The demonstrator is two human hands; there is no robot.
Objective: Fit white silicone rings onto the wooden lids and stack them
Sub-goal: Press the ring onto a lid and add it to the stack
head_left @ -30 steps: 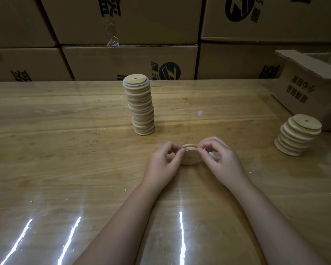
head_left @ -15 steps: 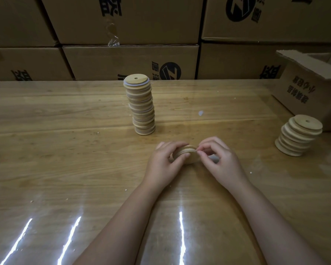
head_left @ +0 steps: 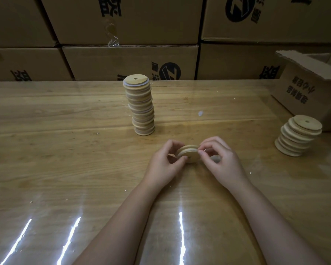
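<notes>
Lid (head_left: 188,153) rotated since a second ago: face then toward me, rim now showing, held low over the tabletop (head_left: 65,159) centre. My left grip (head_left: 166,161) curls round its left edge; my right grip (head_left: 220,159) pinches the right rim, presumably seating the ring, which I cannot make out. Done: tall ringed stack (head_left: 141,108) behind; remaining: this lid plus the leaning bare stack (head_left: 298,136), right.

stacked cartons (head_left: 130,62) beyond the gripped lid (head_left: 187,153): round black logo (head_left: 169,71) with Z-like slash, plus bold black Chinese characters, cropped or turned, not legible. open carton (head_left: 302,92) well right of the grip: two upside-down Chinese lines, unreadable.
</notes>
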